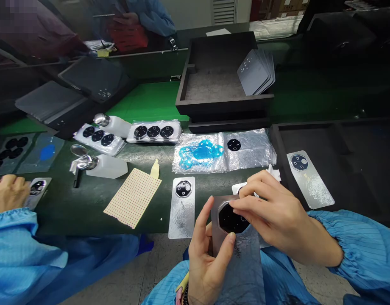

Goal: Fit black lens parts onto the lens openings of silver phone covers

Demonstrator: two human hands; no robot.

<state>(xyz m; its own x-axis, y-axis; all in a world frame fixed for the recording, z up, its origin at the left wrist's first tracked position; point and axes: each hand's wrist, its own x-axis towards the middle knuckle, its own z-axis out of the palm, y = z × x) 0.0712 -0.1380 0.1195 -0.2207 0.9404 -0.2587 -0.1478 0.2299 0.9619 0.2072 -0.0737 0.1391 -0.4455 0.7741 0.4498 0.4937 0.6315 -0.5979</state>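
My left hand (210, 258) grips a grey phone back panel (239, 275) by its edge, with the thumb on the rim of the black octagonal camera cover (228, 218) near its top. The thumb and fingers of my right hand (274, 212) are pinched together on the upper right part of that cover, hiding some of it. Behind my right hand, another silver panel (236, 187) is mostly hidden. To the left, a silver phone panel (181, 216) with a camera cover lies on the bench. A similar panel (312, 182) rests in the black tray at right.
A plastic sheet with blue film pieces (198, 152) and one black cover (234, 145) lies ahead. Also here are packs of covers (154, 132), white bottles (107, 166), a dotted yellow sheet (133, 197), and a black tray (220, 103) with stacked panels. A co-worker's hand (9, 192) is at left.
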